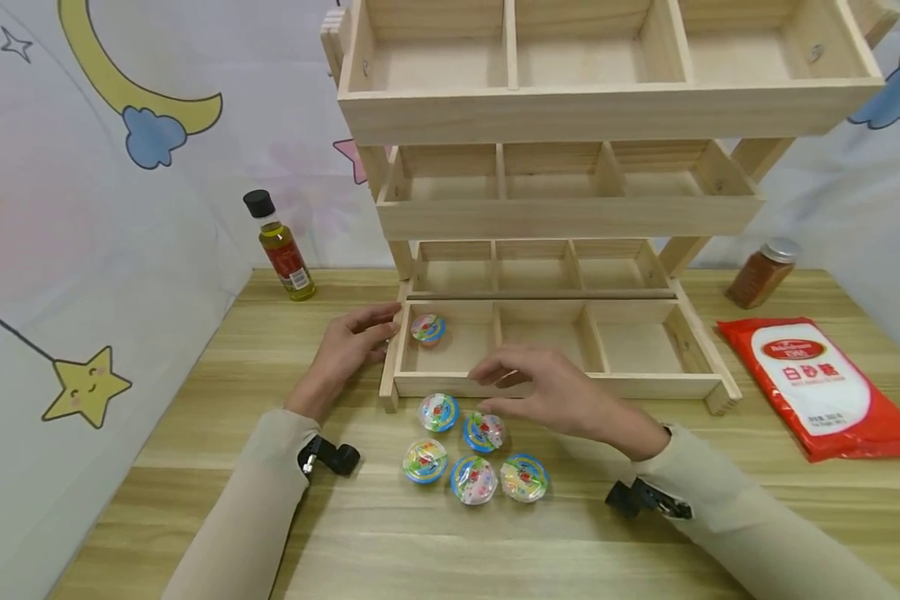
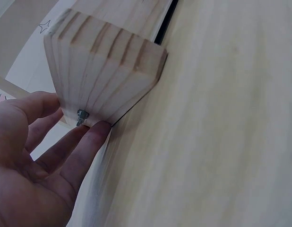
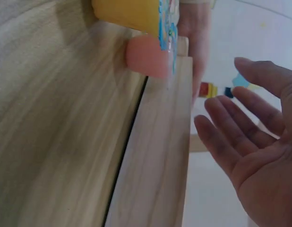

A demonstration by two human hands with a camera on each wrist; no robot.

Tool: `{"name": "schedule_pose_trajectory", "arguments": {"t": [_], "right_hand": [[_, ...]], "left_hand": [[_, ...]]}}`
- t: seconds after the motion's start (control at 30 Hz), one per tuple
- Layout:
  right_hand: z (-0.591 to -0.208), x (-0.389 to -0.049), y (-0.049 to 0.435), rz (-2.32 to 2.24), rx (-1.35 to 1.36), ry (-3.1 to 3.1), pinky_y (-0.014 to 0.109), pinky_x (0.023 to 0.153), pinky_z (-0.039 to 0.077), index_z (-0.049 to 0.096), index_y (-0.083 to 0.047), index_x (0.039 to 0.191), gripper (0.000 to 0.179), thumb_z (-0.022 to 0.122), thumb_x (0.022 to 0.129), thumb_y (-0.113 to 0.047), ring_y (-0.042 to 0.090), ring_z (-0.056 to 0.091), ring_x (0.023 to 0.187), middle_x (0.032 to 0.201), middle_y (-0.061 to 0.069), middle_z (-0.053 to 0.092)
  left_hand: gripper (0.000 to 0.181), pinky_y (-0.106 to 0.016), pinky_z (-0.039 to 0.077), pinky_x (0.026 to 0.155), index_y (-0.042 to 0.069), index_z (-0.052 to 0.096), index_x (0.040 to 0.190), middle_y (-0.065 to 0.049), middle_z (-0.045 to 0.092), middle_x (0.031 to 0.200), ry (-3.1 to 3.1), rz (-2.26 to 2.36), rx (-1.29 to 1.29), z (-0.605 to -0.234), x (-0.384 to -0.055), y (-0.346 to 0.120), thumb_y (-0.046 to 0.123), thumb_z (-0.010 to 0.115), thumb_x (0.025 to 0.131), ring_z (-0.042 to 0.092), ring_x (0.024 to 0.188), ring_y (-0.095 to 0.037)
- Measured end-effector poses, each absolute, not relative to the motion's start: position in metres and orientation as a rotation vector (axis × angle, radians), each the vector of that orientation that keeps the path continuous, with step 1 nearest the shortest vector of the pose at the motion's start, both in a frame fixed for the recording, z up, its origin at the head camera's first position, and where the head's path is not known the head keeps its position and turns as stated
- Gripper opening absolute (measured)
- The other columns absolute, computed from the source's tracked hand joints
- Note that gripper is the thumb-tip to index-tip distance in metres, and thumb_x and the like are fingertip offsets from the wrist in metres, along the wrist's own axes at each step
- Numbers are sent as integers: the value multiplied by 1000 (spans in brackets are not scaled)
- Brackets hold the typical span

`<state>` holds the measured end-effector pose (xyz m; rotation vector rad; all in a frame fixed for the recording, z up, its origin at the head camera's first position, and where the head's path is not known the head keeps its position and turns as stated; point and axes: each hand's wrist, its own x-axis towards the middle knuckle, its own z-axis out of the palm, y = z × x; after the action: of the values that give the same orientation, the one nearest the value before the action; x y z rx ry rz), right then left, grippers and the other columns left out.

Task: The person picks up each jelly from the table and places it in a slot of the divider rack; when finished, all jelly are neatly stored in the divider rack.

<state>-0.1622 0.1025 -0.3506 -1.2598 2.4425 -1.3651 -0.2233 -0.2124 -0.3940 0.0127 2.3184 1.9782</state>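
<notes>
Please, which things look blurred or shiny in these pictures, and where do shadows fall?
Head view: mostly sharp, glare on the jelly cups, shadow beside the left sleeve; left wrist view: dim, end grain clear on the wooden rack, tabletop hazy; right wrist view: soft, pink jelly cup blurred.

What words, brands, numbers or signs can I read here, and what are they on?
"白砂糖": large red characters on the red-and-white bag.
Red oval on that bag: pale lettering, too blurred to read surely; so is the bag's smaller print.
Black-capped bottle: barcode visible; label words too small.
Cup lids: colourful printing, nothing legible.
</notes>
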Motion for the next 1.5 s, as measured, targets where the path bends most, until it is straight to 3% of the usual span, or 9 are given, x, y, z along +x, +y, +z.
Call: {"name": "schedule_pose_trajectory", "arguments": {"t": [0.4,0.67,0.9,1.1,1.5], "right_hand": [[-358,-156,101,-1345,-1186,2355,39,96,59,72,1,120,32,84,91,-4,33,72,108,119,14,73],[-370,-154,104,-1294,-1212,2335,33,94,59,74,-3,123,30,82,95,-9,23,69,108,116,7,73],[-373,-151,104,-1299,-1172,2238,31,97,58,73,-5,125,35,85,92,-11,21,67,112,125,5,72],[-375,-151,104,-1252,-1214,2243,29,94,58,74,-9,125,36,87,91,-13,15,66,105,125,2,71],[-376,-157,107,-1148,-1248,2331,26,91,58,76,-11,123,37,89,89,-16,9,64,102,119,-3,71]], "left_hand": [[46,-25,60,85,6,61,150,-19,59,149,2350,1948,-2,-394,-218,-216,17,68,106,64,116,-20],[47,-26,60,87,5,60,151,-19,58,150,2342,1940,-9,-395,-216,-213,17,68,106,63,121,-23],[46,-26,60,87,6,61,150,-19,59,150,2350,1933,5,-397,-216,-213,17,67,107,63,121,-23],[44,-28,61,87,4,61,150,-19,58,150,2332,1955,13,-398,-218,-213,15,66,107,64,122,-25],[47,-26,61,86,4,59,151,-20,57,152,2319,1964,-3,-394,-219,-212,16,67,107,66,114,-16]]}}
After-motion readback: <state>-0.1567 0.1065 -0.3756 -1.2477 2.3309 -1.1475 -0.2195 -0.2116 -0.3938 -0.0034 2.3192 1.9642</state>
